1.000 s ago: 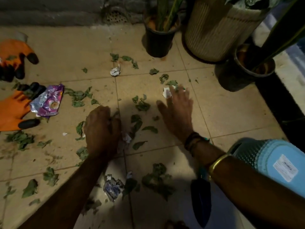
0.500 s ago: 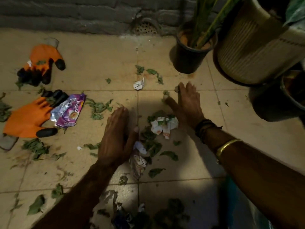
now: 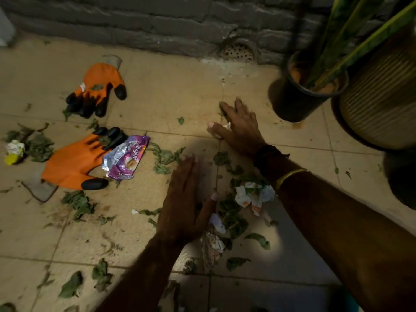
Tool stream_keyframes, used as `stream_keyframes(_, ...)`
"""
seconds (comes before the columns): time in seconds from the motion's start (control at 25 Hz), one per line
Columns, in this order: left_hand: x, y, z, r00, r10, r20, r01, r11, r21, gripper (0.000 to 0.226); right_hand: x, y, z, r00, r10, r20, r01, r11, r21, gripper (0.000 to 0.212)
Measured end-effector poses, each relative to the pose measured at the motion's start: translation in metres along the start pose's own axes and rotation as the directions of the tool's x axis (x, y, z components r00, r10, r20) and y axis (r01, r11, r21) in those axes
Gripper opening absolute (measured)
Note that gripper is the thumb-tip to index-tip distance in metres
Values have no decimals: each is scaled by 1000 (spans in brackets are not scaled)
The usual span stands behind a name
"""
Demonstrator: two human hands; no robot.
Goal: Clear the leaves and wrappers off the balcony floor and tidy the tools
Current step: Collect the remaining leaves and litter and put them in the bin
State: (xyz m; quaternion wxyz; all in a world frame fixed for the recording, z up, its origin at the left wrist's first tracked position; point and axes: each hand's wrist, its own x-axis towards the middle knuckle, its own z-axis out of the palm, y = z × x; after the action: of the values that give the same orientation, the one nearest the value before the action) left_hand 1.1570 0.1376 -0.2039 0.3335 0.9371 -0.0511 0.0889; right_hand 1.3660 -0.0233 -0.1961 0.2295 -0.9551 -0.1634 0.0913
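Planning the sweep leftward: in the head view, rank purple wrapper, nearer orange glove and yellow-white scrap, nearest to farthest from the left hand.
From the left hand:
1. purple wrapper, just to its left.
2. nearer orange glove, beyond the wrapper.
3. yellow-white scrap, at the far left edge.

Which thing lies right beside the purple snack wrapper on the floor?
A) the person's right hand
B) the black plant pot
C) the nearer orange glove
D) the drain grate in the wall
C: the purple snack wrapper lies on the tiles right against the black fingertips of the nearer orange glove.
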Motion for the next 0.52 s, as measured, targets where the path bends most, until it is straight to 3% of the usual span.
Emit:
stream_keyframes(0.12,2,2,0,1000,17,-25,-18,999,-39,79,-28,-12,0,967,-225,122,229,973,-21,81)
stream_keyframes(0.2,3,1,-1,996,52,-71,-56,997,-53,77,-74,-13,4,903,-345,257,352,936,20,74)
stream_keyframes(0.28,4,0,0,993,78,-92,-86,992,-87,76,-110,-9,-1,875,-410,259,387,912,138,60)
stream_keyframes(0.4,-4,3,0,989,39,-140,-51,995,-89,73,-131,14,-24,962,-267,-50,267,900,346,43)
stream_keyframes(0.44,-3,3,-4,985,10,-171,-17,999,-34,73,-135,19,-28,974,-210,-86,227,922,313,44)
stream_keyframes(0.52,19,-6,-15,987,-65,-148,82,990,115,75,-156,17,-19,989,-148,24,139,966,219,58)
